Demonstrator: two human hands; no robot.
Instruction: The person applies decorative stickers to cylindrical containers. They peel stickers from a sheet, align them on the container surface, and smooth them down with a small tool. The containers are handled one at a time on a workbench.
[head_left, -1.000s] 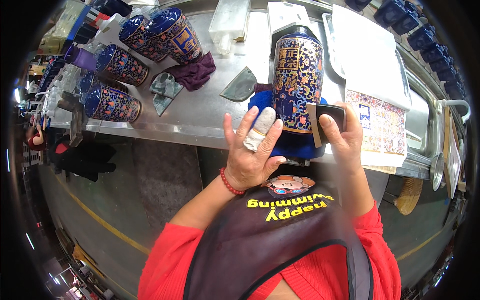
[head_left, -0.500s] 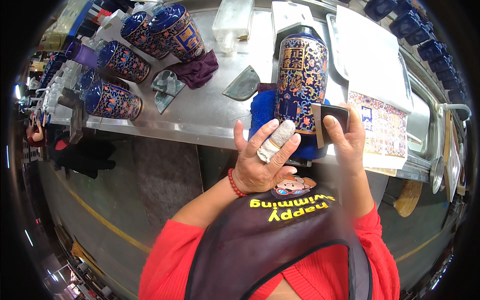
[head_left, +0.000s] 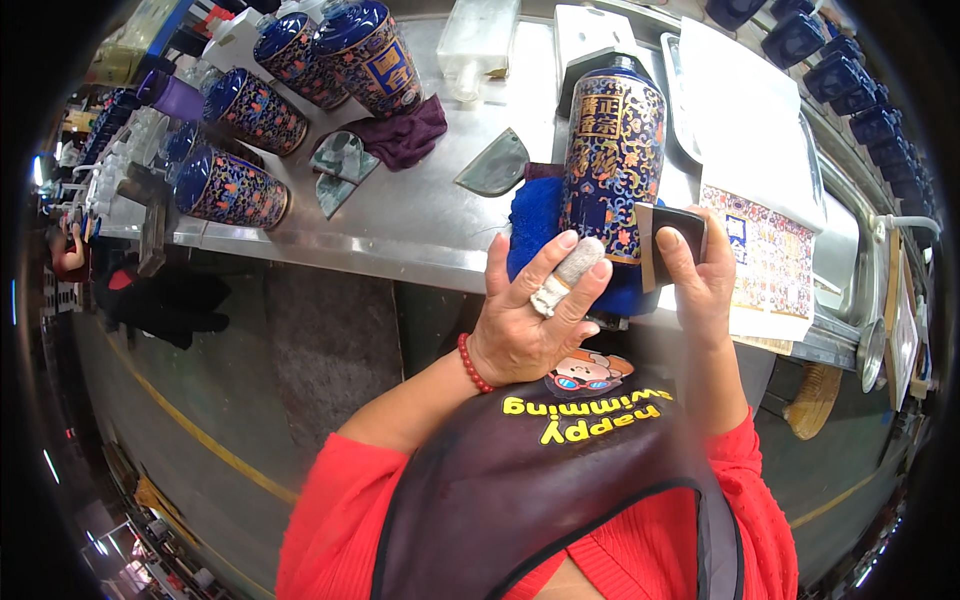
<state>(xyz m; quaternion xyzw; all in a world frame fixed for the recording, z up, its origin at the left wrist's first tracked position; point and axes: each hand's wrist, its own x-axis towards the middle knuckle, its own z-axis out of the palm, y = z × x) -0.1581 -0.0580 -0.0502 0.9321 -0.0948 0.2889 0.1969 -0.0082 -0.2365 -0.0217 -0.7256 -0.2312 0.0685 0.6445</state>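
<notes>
A dark blue bottle with a gold, orange and white floral pattern lies in front of me, its neck pointing away, over a blue cloth. My right hand grips a flat black scraper with a tan edge strip between thumb and fingers, close to the bottle's lower right side. My left hand has its fingers spread at the bottle's near end; whether they touch it, I cannot tell. A greyish-white cloth cover wraps one of its fingers.
Several patterned bottles stand at the left of the metal table. Nearby are a purple cloth, dark green marbled pieces and a half-round plate. A patterned decal sheet and white paper lie right.
The whole view has shifted slightly, so the bottle and table sit a little differently in it. Both hands keep nearly the same pose; the scraper stays in the right.
</notes>
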